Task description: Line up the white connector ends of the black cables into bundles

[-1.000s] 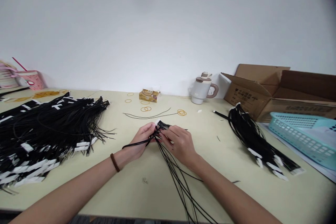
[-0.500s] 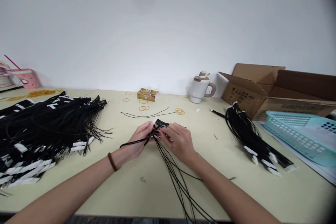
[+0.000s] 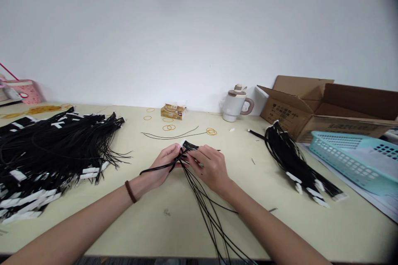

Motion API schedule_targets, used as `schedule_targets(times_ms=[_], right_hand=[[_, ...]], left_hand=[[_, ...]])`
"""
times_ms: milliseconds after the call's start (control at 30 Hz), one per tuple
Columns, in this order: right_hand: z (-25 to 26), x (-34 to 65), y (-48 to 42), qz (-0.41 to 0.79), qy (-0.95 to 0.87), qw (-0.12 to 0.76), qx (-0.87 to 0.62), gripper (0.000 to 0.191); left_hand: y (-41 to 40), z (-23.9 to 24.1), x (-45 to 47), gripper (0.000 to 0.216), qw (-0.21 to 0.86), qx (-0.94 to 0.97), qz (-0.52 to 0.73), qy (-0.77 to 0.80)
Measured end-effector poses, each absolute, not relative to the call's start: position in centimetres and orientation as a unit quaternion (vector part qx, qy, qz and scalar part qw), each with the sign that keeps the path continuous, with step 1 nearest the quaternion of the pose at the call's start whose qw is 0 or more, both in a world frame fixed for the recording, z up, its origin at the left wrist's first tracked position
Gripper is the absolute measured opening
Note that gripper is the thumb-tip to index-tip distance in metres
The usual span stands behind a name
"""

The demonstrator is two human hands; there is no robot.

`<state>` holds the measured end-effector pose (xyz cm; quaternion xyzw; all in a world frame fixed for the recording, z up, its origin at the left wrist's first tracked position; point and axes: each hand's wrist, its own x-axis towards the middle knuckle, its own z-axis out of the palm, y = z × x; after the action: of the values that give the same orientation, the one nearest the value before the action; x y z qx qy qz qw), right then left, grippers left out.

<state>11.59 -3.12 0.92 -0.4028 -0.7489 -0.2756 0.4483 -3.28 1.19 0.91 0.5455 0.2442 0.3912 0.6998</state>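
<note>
Pinching black wires [image 3: 192, 182] narrowly, with left hand [image 3: 163, 167] and right hand [image 3: 213, 168] together, over the table [image 3: 149, 227].
Bunched at the white connector [image 3: 182, 143], with contact points hidden by the grip; trailing out of view at the bottom, partly behind the right forearm [image 3: 267, 220]. Showing wire pile [image 3: 59, 145] and basket [image 3: 351, 172] only in part, cut off at the sides.

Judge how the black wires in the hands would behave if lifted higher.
The black wires would likely hang floppy, since they curve and fan out loosely toward the table's near edge. They may tangle, as several strands cross. The white end piece by the left hand looks like a rigid connector, so that end would probably bend less.
</note>
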Motion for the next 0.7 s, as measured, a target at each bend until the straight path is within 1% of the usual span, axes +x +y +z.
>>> schedule_targets(times_ms=[700], right_hand=[[0.93,11.54,-3.04,-0.284,-0.746,0.451,-0.400,0.021]], left_hand=[[1.12,1.10,-3.29,0.020,0.708,0.534,0.398,0.236]])
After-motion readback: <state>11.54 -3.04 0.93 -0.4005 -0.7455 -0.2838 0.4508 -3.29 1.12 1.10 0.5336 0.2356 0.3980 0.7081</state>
